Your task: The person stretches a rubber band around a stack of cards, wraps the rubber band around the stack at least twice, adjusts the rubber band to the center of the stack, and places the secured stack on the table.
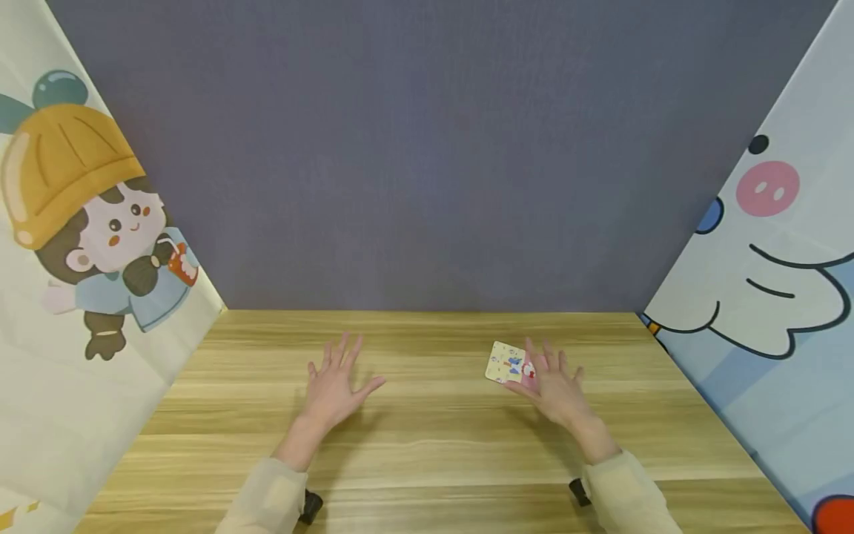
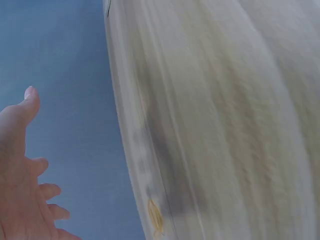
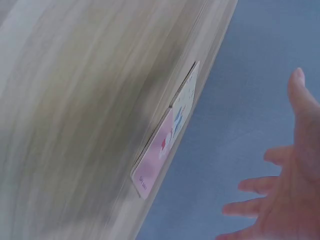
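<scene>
A wide, dark grey-blue panel [image 1: 427, 148] stands behind the far edge of the light-brown, wood-grained desk [image 1: 427, 475]. A cream sheet [image 1: 27, 386] with a cartoon figure in a yellow hat is at the left side of the desk; a pale sheet [image 1: 707, 274] with a pink-snouted cartoon animal is at the right side. Above the left half of the desk, the bare left hand [image 1: 333, 393] is spread and holds nothing. Above the right half of the desk, the bare right hand [image 1: 559, 393] is also spread, near two flat cards. The pale yellow card [image 1: 503, 363] and the pink card [image 3: 154, 162] lie edge to edge on the desk, toward its far right part.
</scene>
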`<action>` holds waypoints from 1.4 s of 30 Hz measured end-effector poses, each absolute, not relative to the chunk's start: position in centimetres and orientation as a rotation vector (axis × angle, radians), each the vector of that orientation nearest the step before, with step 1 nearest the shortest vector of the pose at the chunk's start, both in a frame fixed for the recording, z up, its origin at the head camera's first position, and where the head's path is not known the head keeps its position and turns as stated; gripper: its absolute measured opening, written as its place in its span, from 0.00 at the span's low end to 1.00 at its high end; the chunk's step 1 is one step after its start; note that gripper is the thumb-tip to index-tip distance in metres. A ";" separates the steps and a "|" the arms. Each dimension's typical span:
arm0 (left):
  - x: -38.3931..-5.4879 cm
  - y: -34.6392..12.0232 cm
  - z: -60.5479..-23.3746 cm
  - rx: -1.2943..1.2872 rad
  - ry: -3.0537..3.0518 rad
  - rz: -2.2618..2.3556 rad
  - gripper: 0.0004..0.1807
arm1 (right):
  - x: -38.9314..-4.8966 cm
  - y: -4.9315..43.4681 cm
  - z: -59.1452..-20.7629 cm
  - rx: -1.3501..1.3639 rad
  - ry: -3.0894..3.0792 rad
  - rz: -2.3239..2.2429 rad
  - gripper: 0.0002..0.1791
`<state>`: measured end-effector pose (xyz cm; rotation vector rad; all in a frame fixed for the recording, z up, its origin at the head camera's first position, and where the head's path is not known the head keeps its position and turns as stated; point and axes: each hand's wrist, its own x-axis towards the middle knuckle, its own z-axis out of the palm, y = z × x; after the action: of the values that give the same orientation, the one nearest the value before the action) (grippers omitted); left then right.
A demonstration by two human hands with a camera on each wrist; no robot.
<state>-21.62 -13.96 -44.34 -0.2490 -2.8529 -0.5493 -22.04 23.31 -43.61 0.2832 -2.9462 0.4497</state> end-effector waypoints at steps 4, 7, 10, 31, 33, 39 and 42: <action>-21.6 -14.7 -44.7 -0.238 -2.824 -0.576 0.45 | -21.9 23.7 -43.8 0.273 -2.949 0.507 0.49; -21.5 -15.2 -44.9 -0.233 -2.792 -0.580 0.45 | -21.9 24.1 -43.9 0.255 -2.957 0.556 0.49; -21.4 -15.7 -45.0 -0.222 -2.764 -0.615 0.44 | -21.9 24.5 -44.1 0.233 -2.964 0.582 0.49; -21.8 -19.8 -47.6 -0.061 -2.618 -1.118 0.39 | -23.7 25.7 -45.9 0.091 -2.791 1.119 0.44; -21.9 -20.2 -47.8 -0.041 -2.590 -1.183 0.38 | -23.7 25.8 -45.9 0.017 -2.793 1.211 0.44; -22.2 -20.9 -47.5 0.123 -2.585 -1.314 0.37 | -23.6 26.1 -45.7 -0.139 -2.758 1.340 0.42; -22.3 -21.2 -47.3 0.185 -2.594 -1.351 0.36 | -23.8 26.4 -45.7 -0.194 -2.760 1.381 0.43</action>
<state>-22.34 -21.22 -47.32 0.1847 -2.5937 -1.3508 -23.78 26.43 -45.69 -0.1943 -2.7605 1.3810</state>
